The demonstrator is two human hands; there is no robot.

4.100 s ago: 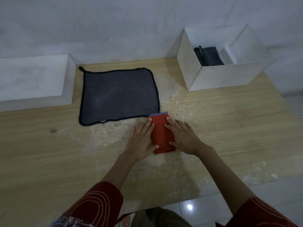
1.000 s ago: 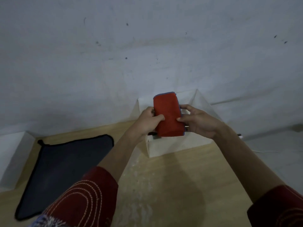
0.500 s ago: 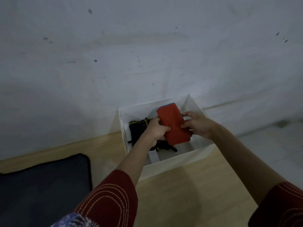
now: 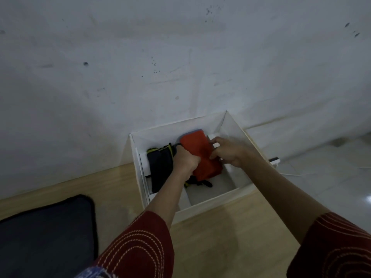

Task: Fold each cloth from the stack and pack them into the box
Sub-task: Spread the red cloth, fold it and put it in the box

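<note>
Red cloth has sunk into the box, left hand and right hand each with a pinching grip on it; spread dark cloth awaits folding.

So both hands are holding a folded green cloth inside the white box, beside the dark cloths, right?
Not quite: the folded cloth is red, not green. The head view shows the left hand and right hand holding it inside the white box, beside the dark cloths.

Home room (likely): marked white wall, glossy floor tiles, wooden table.
</note>
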